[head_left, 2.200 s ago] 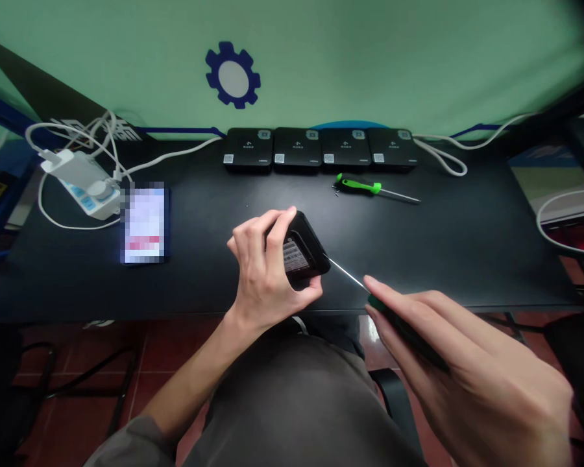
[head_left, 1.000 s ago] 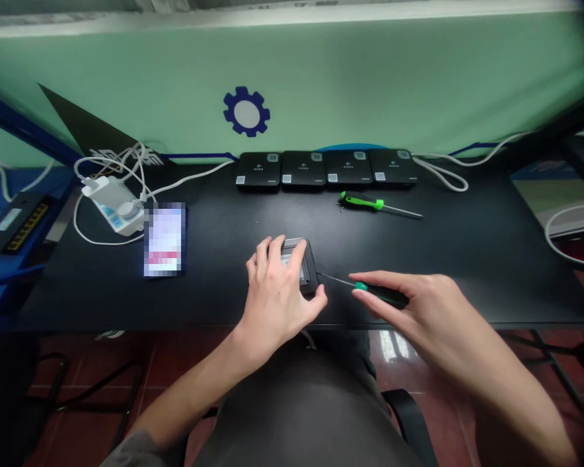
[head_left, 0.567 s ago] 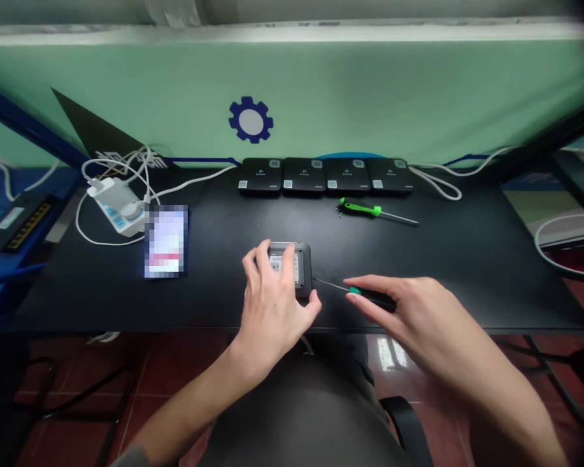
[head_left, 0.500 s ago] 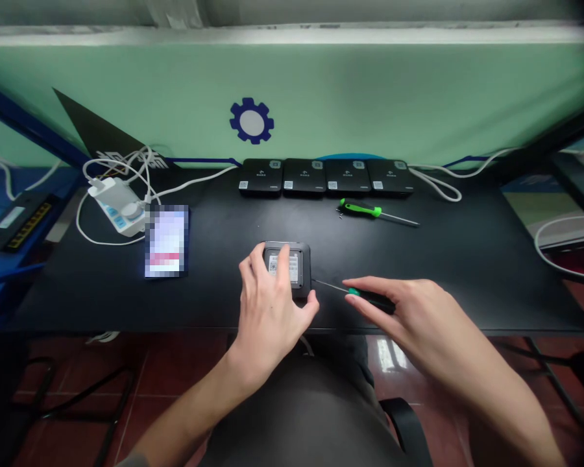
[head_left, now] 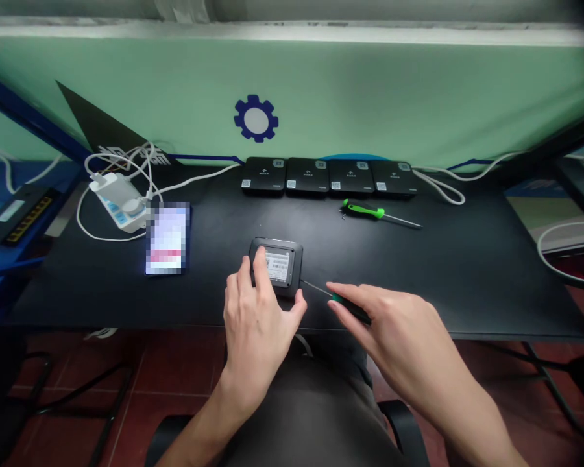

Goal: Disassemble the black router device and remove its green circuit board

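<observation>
Left hand, fingers spread and pressing down on a black box lying flat on the desk. Right hand pinching a green-handled screwdriver, its tip just beside the box. Possible slip from a shallow angle, scratching the casing or jabbing fingers.

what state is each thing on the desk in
black device, flat, label up
left hand, resting on device
green-handled screwdriver, tip at device edge
right hand, gripping that screwdriver
second screwdriver, lying on desk
phone, screen lit
power strip, charger plugged in
four black boxes, in a row
</observation>
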A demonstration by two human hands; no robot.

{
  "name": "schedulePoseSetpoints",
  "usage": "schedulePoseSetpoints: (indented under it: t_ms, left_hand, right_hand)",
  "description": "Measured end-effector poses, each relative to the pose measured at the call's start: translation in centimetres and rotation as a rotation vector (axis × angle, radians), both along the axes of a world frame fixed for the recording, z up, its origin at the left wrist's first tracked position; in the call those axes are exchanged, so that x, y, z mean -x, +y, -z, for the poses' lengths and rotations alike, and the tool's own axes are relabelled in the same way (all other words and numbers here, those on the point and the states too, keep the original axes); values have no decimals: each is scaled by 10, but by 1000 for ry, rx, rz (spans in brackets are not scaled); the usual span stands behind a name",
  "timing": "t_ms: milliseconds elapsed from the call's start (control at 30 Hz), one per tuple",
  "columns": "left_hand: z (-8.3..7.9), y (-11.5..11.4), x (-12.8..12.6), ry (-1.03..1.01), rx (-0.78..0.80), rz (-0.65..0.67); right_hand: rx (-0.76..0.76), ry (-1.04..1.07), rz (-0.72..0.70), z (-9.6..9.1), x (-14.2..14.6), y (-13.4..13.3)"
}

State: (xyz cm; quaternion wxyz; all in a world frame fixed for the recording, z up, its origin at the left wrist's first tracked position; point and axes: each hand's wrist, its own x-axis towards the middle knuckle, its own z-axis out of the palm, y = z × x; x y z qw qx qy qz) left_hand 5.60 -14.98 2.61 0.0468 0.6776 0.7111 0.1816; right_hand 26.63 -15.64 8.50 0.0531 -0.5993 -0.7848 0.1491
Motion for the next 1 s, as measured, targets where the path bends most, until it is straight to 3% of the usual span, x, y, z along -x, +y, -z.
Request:
schedulePoseSetpoints:
  t_ms: [300,567,800,1000]
  left_hand:
    - [-6,7,-4,117,51,35]
    - [-8,8,-4,226,69,82]
    - [-7,8,-2,213,70,79]
    - [-2,8,0,211,54,88]
  right_hand:
    - [3,15,-24,0,1,5]
    - [94,145,20,6,-7,8]
    - [68,285,70,13,-6,6]
    - [20,173,80,10,10,-7]
